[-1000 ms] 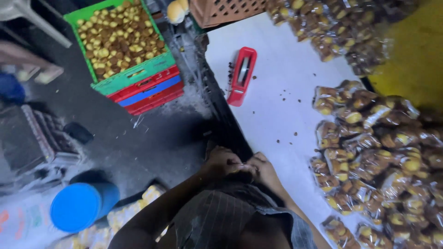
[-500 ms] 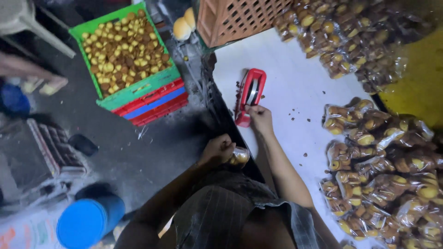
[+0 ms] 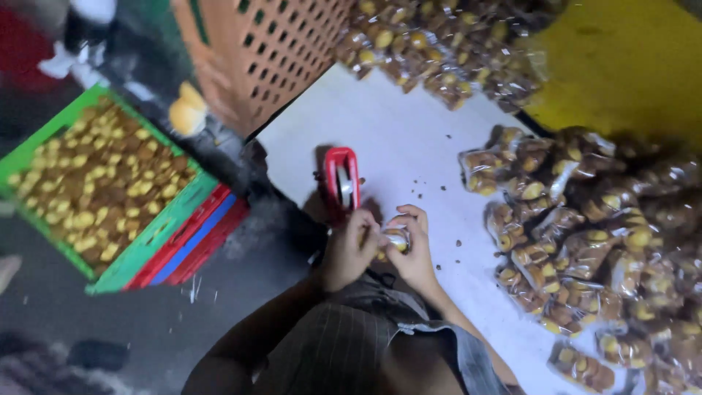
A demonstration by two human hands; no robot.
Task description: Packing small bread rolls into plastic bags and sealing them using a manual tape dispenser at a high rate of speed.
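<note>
My left hand [image 3: 349, 249] and my right hand [image 3: 414, 252] meet over the near edge of the white table [image 3: 409, 139], both closed on a small clear packet of snacks [image 3: 395, 239] held between them. A red tape dispenser [image 3: 341, 179] stands on the table just beyond my left fingers, almost touching them. To the right lies a heap of sealed clear snack packets [image 3: 585, 234].
A green crate of loose yellow-brown snacks [image 3: 102, 190] sits on the floor at left, stacked on red and blue crates [image 3: 197, 238]. An orange lattice crate [image 3: 270, 51] stands at the table's far end. More packets [image 3: 431, 51] and a yellow surface [image 3: 621, 66] lie beyond.
My right hand has come back from the red dispenser and joined my left hand on the small packet. The view has shifted closer over the table.
</note>
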